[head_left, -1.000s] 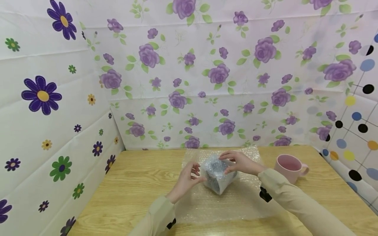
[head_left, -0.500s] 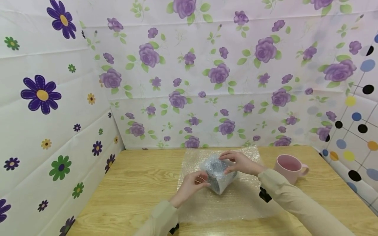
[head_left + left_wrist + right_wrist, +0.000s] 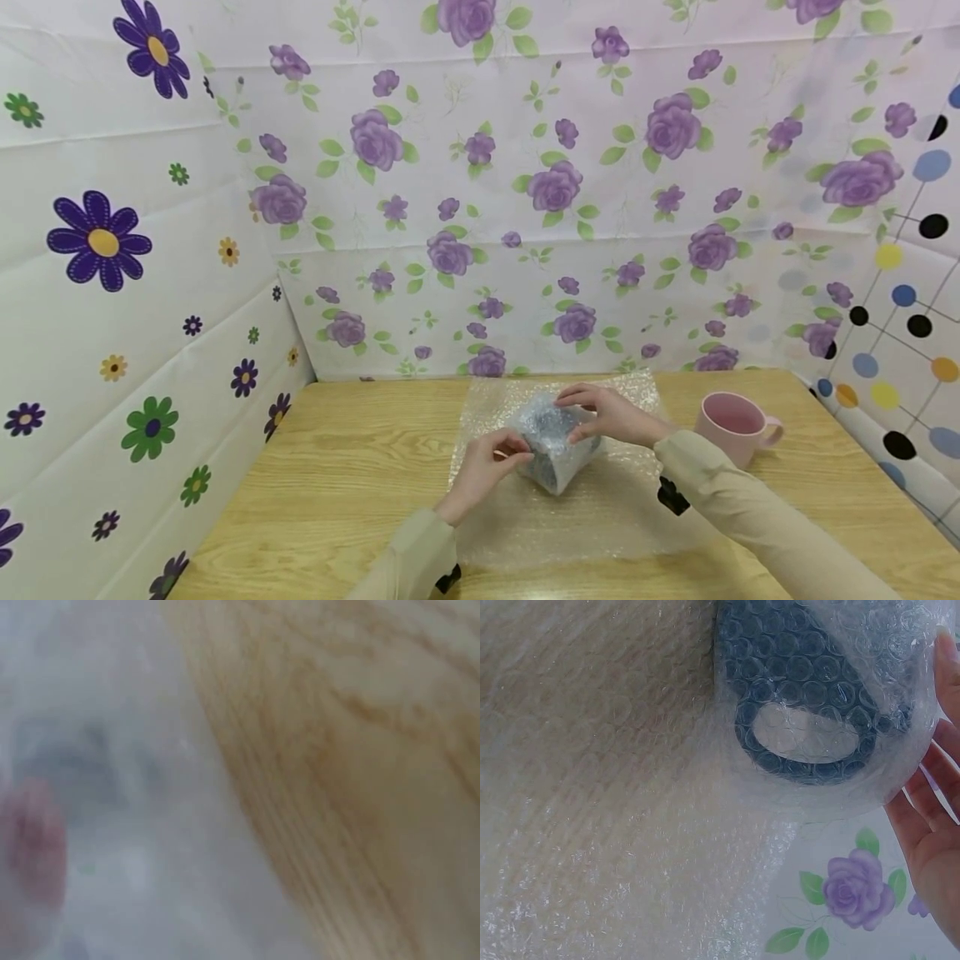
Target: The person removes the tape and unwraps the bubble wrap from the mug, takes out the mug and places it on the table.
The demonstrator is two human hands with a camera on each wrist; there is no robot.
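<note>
A dark blue mug (image 3: 810,690) with a handle is wrapped in bubble wrap (image 3: 558,437) and stands in the middle of the table. My right hand (image 3: 611,417) holds it from the right, thumb and fingers curved around the wrapped side. In the right wrist view, the fingers of that hand (image 3: 937,832) touch the wrap beside the handle. At the bundle's left side, my left hand (image 3: 483,467) has thumb and fingertips drawn together, pinching the wrap's edge. One fingertip (image 3: 36,844) shows in the left wrist view, which is badly blurred.
Under the bundle, a flat bubble wrap sheet (image 3: 570,533) spreads over the wooden table (image 3: 360,467). A pink mug (image 3: 735,429) stands to the right, close to my right forearm. Flower-patterned cloth (image 3: 450,183) hangs behind the table; patterned cloth also covers both sides.
My left hand has moved right to the wrapped mug, and its thumb and fingertips have come together. The right hand and the bundle have stayed in place.
</note>
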